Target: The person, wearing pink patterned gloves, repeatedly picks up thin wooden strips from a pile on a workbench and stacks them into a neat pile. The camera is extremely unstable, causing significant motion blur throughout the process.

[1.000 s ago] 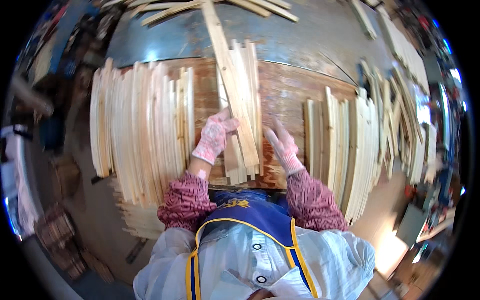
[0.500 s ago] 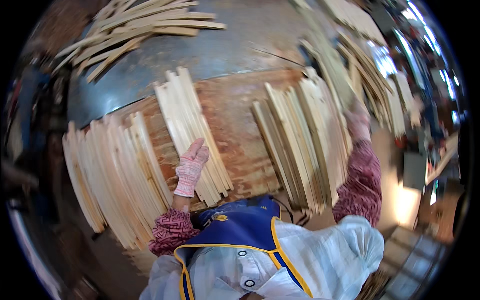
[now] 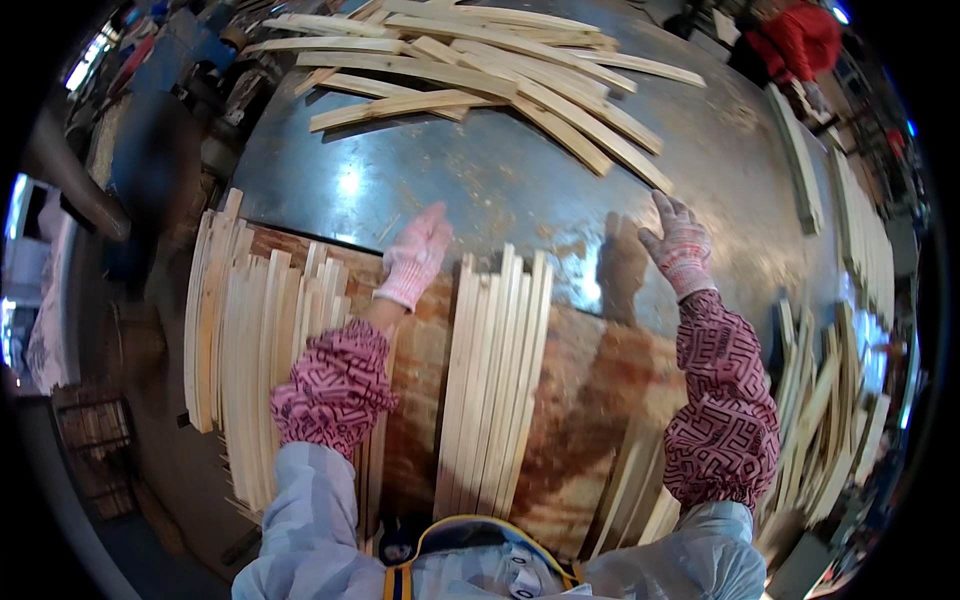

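Hovering empty: left hand (image 3: 418,254) and right hand (image 3: 684,244) near the pile of strips (image 3: 470,79)

A brown crate-like shape (image 3: 95,430) stands off to the left, too dim to tell what it holds. On the metal surface (image 3: 320,185), ahead of both hands, the pile of strips lies crisscrossed, one end near the right fingertips (whether they touch, I cannot tell). Both grips hold nothing: the left hand is stretched out with fingers together, the right is wider, thumb apart from the fingers.

Nearer the body, a reddish-brown board (image 3: 575,400) carries a neat middle bundle (image 3: 490,385), its strips side by side. Left of it sits a broad left stack (image 3: 258,345), partly hidden behind the left sleeve (image 3: 335,385). The right sleeve (image 3: 722,400) blocks part of the right-hand row (image 3: 628,480). More strips (image 3: 810,420) lean untidily beyond that arm, and a single strip (image 3: 798,165) lies along the surface's right side. A person in red (image 3: 800,42) is at the upper right.
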Demonstrator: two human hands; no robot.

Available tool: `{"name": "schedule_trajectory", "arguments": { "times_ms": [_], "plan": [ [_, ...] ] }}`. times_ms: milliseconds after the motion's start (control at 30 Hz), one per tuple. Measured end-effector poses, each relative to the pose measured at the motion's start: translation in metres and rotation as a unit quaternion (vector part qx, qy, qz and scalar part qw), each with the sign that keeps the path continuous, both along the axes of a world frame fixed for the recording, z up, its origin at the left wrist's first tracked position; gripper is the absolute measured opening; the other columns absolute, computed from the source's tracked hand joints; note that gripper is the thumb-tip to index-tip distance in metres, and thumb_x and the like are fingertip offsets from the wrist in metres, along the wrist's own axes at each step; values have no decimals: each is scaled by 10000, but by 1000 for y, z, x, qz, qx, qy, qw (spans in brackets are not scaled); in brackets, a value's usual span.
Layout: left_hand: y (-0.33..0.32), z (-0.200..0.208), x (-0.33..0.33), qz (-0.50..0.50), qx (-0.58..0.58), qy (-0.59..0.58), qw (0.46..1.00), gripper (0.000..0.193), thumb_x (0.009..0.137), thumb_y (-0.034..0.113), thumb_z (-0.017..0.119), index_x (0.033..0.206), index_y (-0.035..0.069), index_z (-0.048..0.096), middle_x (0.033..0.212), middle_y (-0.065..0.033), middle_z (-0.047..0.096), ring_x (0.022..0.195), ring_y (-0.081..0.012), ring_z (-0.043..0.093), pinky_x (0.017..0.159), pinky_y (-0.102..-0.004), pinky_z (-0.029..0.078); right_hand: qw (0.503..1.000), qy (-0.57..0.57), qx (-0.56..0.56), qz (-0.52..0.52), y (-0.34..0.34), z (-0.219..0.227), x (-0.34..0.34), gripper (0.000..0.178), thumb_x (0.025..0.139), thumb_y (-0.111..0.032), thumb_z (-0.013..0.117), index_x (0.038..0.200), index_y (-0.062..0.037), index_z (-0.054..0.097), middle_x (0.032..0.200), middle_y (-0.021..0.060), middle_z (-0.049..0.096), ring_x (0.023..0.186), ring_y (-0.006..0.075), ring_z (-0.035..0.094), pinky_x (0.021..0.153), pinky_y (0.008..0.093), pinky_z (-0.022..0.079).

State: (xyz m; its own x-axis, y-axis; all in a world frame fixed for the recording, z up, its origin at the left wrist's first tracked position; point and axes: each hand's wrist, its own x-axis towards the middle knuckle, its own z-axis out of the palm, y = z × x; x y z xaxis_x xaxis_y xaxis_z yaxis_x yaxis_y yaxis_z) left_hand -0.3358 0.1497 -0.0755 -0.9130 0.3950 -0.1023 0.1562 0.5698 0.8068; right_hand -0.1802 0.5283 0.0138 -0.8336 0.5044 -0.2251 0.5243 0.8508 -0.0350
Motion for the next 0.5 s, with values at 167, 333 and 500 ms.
{"name": "schedule_trajectory", "arguments": {
  "times_ms": [167,333,500],
  "plan": [
    [18,-19,-169,18,-345,217,913,574,916,287,507,1455,110,421,1441,-174,479,1309,-346,481,1080,-422,402,980,-49,177,82,11,-51,-136,1258,653,-717,746,1584,-209,70,1563,191,316,1450,386,288,1187,500,247],
    [2,-17,-294,31,-537,332,775,717,858,218,606,1508,178,307,1521,-75,377,1440,-327,270,1159,-484,261,994,-86,64,6,5,-70,-196,1266,658,-669,788,1574,-184,60,1422,244,471,1289,404,494,1082,509,419],
    [17,5,-264,-54,-573,152,804,647,895,246,581,1495,272,339,1368,-91,555,1268,-298,524,1065,-432,427,999,1,45,-1,41,-85,-136,923,819,-524,720,1545,-180,267,1347,260,546,1153,383,615,1024,428,480]
  ]
}}
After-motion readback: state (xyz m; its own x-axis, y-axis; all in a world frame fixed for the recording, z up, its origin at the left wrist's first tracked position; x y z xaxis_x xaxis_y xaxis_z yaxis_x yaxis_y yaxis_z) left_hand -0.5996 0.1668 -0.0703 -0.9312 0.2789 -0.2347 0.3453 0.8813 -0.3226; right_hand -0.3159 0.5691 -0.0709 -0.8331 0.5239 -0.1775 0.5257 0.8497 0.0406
